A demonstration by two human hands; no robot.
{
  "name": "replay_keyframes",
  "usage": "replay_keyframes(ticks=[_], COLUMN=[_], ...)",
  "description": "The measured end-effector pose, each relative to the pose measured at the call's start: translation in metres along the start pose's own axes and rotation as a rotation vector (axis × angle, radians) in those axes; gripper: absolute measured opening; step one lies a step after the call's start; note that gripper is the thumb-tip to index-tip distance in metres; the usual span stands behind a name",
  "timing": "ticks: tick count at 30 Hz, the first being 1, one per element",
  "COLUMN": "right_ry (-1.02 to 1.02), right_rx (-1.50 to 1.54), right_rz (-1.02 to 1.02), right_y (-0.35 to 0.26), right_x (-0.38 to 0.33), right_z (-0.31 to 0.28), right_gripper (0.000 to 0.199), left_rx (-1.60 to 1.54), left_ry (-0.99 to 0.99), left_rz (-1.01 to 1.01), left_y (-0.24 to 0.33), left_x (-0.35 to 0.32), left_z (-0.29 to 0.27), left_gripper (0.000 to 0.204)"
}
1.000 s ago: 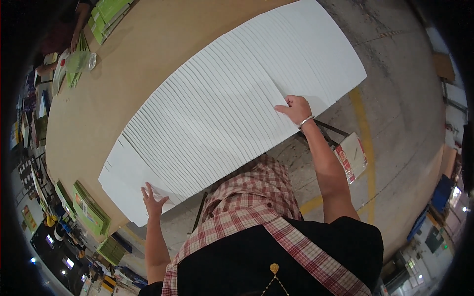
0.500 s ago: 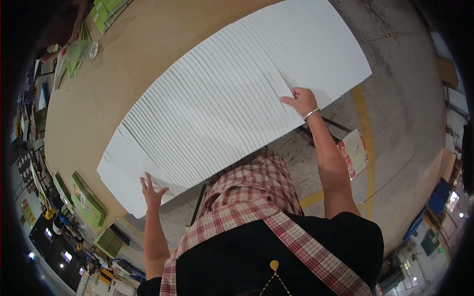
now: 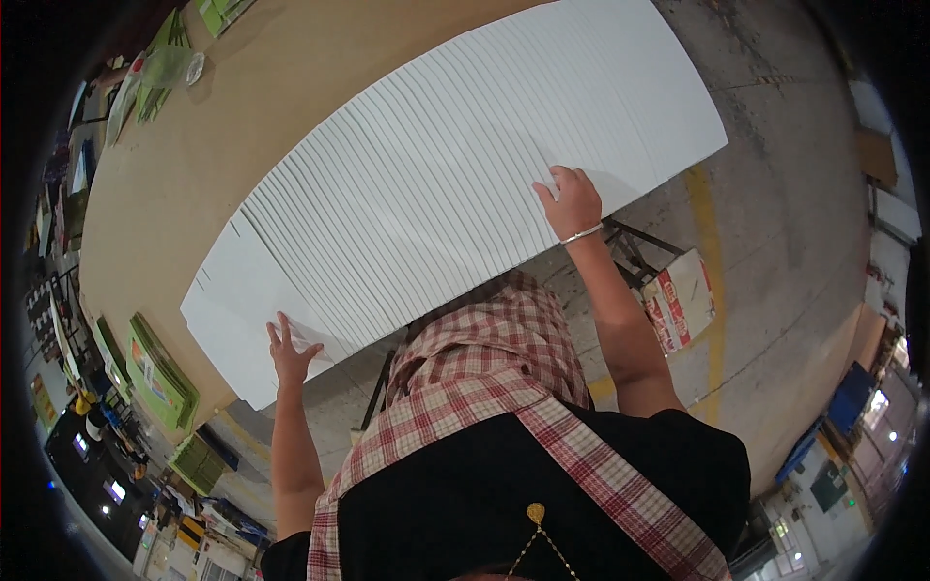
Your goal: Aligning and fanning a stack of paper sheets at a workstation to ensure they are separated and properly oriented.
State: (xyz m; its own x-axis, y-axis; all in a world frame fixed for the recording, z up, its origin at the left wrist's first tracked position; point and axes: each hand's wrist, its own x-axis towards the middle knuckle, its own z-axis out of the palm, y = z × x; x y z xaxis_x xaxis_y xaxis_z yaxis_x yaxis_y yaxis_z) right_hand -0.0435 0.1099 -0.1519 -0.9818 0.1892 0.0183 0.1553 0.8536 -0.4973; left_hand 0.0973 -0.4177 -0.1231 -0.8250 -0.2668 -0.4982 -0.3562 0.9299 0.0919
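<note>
White fanned row of overlapping cardboard sheets (image 3: 455,184) lies across the brown wooden desk (image 3: 194,165), near edge overhanging. Left hand (image 3: 289,351) and right hand (image 3: 572,201) press flat on it, fingers spread, grasping nothing. Step judged: squaring the row; next needs an even two-handed push.

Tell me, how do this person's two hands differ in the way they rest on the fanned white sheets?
The left hand sits at the near left corner of the white sheets, fingers spread wide; the right hand lies further right along the near edge, fingers closer together and curled a little. The right wrist wears a thin bracelet; the left wrist is bare. Both lie on top of the sheets, open, gripping nothing.
</note>
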Motion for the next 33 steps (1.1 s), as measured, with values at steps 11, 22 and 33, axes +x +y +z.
replay_keyframes(ticks=[11,22,33], right_ry=[-0.449,-0.49,-0.173], right_rx=[0.343,0.527,0.005], right_rz=[0.221,0.311,0.162], right_y=[0.018,0.012,-0.037], right_x=[0.015,-0.008,-0.025], right_z=[0.012,0.028,0.001], right_gripper=[0.043,0.042,0.034], left_rx=[0.017,0.024,0.013], left_ry=[0.003,0.014,0.01], left_rz=[-0.024,0.001,-0.015], left_y=[-0.003,-0.033,-0.039], left_x=[0.003,-0.001,-0.001], left_z=[-0.003,0.001,-0.001], left_gripper=[0.111,0.111,0.11])
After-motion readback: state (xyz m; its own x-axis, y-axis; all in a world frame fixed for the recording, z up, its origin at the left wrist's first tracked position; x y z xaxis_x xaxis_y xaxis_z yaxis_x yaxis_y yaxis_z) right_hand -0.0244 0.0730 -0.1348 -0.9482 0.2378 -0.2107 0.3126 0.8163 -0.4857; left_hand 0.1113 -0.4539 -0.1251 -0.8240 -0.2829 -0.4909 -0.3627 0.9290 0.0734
